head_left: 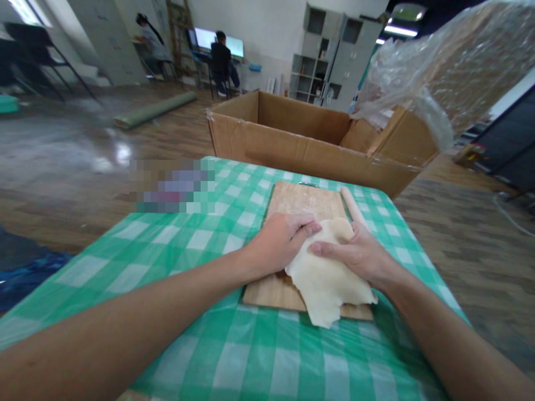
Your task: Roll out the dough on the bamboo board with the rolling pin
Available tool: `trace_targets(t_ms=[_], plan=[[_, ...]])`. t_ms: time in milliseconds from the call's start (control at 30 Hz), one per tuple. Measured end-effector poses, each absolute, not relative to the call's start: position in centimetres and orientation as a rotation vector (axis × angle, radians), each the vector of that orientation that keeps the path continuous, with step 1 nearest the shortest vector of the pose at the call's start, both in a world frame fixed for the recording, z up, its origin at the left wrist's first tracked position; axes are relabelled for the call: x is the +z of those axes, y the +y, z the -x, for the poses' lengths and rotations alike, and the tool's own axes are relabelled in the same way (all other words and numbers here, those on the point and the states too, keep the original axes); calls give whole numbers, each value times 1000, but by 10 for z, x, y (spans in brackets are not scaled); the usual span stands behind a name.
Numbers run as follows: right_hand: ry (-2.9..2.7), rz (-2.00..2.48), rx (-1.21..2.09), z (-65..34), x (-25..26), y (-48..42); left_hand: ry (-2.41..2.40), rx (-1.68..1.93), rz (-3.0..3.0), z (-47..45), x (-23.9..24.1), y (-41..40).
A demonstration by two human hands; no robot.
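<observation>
A flat sheet of pale dough [328, 278] lies on a wooden board [303, 200], its near edge hanging over the board onto the green checked tablecloth [234, 345]. My left hand [280, 239] grips the dough's far left edge with curled fingers. My right hand [359, 253] rests on the dough's right side, fingers closed against it. A wooden rolling pin [353, 205] lies along the board's right edge, just beyond my right hand.
A large open cardboard box [305, 139] stands right behind the table, with a clear plastic bag [451, 72] above its right side. A rolled mat [154, 108] lies on the wooden floor. Two people sit at desks with monitors far back.
</observation>
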State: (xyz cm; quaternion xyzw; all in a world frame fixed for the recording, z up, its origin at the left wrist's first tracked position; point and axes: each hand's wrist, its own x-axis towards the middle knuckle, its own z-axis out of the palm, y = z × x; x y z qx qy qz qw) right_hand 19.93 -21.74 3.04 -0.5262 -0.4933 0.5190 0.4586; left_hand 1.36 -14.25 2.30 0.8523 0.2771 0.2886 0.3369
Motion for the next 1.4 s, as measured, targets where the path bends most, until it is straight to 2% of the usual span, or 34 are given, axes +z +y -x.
trace_targets(t_ms=[567,800,1033,1233,1400], plan=[[-1086,1301,1144,-198,25,-213,643,604,-1648,-8,20,-133],[-1088,1321,1053,-199,19,-211,648,699,-1753,-9,22,-136],[-979,1287,928,-196,16,-208,678,701,-1575,-9,21,-135],[-987,1150,1118,-199,20,-206,756,991,-1727,-14,17,-135],[-1200,1263,1137,-199,26,-209,806,957,-2053,-13,21,-141]])
